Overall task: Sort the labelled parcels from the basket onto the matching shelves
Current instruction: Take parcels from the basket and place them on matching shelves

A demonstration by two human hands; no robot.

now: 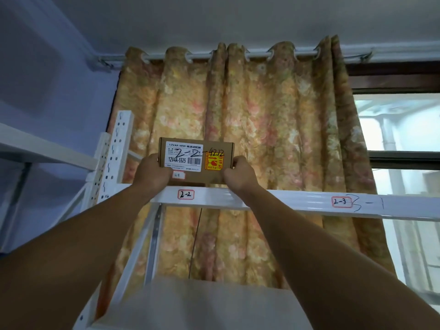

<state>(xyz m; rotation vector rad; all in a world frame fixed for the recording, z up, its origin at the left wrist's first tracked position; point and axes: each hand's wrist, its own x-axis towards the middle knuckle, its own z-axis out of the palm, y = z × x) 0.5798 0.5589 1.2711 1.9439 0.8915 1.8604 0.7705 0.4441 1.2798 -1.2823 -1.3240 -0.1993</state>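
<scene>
Shelf (285, 201): parcel (190, 154) btwn hands (152, 173) (240, 175)

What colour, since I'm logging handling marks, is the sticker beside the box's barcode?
Yellow with red print. The sticker on the box shows in the head view.

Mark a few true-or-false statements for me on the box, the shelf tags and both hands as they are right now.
1. Both hands grip the cardboard box, the left hand at its left end and the right hand at its right end. True.
2. The handwriting on the box starts with 2-3. False: it starts with 2-2.
3. The box is directly above the 2-2 tag on the shelf beam. True.
4. The 2-3 tag sits to the left of the 2-2 tag. False: it sits to the right, further along the same beam.
5. The curtain behind the shelf is plain blue. False: it is floral, in yellow and orange.
</scene>
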